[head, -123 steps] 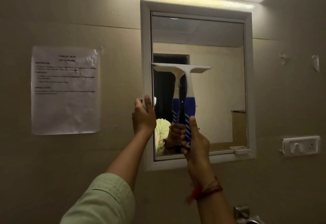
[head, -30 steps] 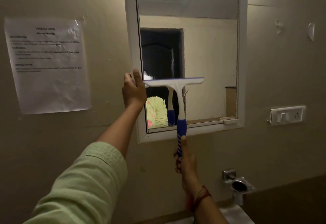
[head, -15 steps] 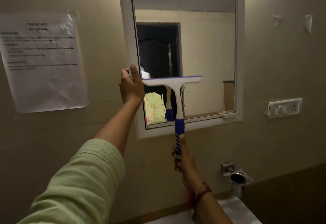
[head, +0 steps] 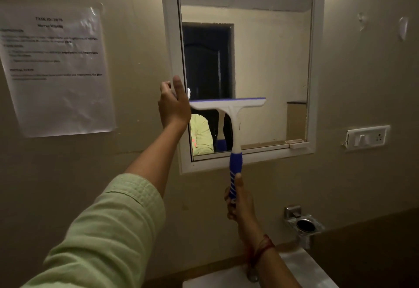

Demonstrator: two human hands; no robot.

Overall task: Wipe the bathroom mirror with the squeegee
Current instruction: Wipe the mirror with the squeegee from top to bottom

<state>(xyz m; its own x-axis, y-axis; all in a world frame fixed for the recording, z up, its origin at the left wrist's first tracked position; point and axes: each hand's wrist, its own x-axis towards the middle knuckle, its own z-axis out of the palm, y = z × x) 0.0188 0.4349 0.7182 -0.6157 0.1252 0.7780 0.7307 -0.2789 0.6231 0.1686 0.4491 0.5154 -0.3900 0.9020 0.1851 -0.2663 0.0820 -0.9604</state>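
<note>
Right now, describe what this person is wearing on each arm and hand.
The left arm has a pale green sleeve of lightly textured fabric, ending partway along the forearm with a stitched hem; the left hand is bare, with no glove visible. The right forearm shows no sleeve; a red thread band circles the wrist below the bare right hand.

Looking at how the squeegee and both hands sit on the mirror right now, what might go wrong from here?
1. The squeegee blade's left end sits by the left hand gripping the mirror frame; it may bump the fingers and leave a strip unwiped.
2. The right hand holds only the handle's low end, so the blade might tilt and streak.
</note>
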